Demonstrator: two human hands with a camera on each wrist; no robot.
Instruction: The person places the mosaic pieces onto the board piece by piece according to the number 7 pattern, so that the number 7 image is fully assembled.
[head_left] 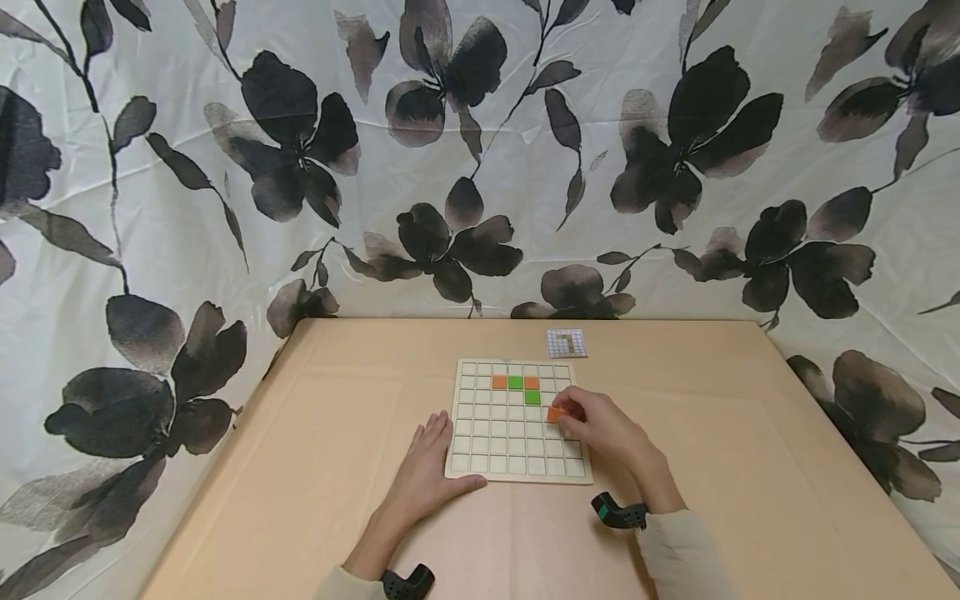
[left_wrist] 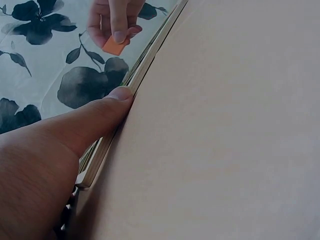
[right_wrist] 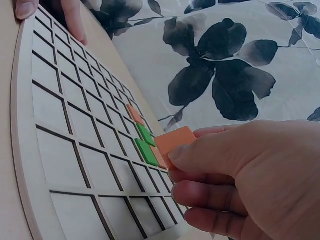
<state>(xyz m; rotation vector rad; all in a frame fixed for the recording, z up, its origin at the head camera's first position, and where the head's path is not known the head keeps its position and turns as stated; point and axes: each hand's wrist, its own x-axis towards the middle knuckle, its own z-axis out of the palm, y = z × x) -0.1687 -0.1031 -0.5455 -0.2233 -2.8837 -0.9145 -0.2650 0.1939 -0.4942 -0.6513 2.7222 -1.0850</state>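
Note:
A pale square board [head_left: 480, 446] with a raised grid lies on the table. My left hand [head_left: 426, 471] rests along its left side, fingers extended, and the thumb [left_wrist: 117, 95] presses on the near edge. Over the right part of the board, my right hand [head_left: 607, 425] pinches an orange square tile [right_wrist: 176, 141] between thumb and fingers, tilted and raised off the grid in the right wrist view. Near the board's far side sit an orange tile [head_left: 499, 382], a green tile [head_left: 515, 382] and another orange tile [head_left: 532, 383] in a row. A second green tile [head_left: 532, 397] adjoins the right-hand orange one.
Behind the board lies a small card [head_left: 566, 342] printed with a grid and a coloured pattern. The wooden table [head_left: 360, 392] ends at a floral cloth [head_left: 450, 167] hanging behind it. Dark wrist devices sit on both wrists, below beige sleeves.

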